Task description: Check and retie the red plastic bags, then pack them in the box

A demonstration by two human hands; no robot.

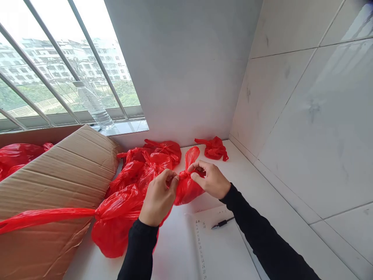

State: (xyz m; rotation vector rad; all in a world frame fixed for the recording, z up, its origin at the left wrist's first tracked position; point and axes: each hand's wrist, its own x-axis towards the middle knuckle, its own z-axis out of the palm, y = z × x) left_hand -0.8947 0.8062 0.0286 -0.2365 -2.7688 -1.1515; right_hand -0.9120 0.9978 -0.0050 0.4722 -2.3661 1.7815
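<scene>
A small red plastic bag (186,188) hangs just above the white counter (262,202), pinched at its neck by both hands. My left hand (159,198) is closed on the left handle end of the bag. My right hand (211,179) is closed on the right side of the knot, with one red loop (191,155) sticking up behind the fingers. Both arms wear black sleeves. Several more tied red bags (145,165) lie in a pile just left of my hands, and one lone red bag (215,148) rests farther back by the wall.
A cardboard box (64,182) with red bags (17,155) inside stands at the left. A notebook (224,249) with a pen (222,223) lies near me. A clear bottle (94,107) stands on the window sill. Tiled wall closes the right side.
</scene>
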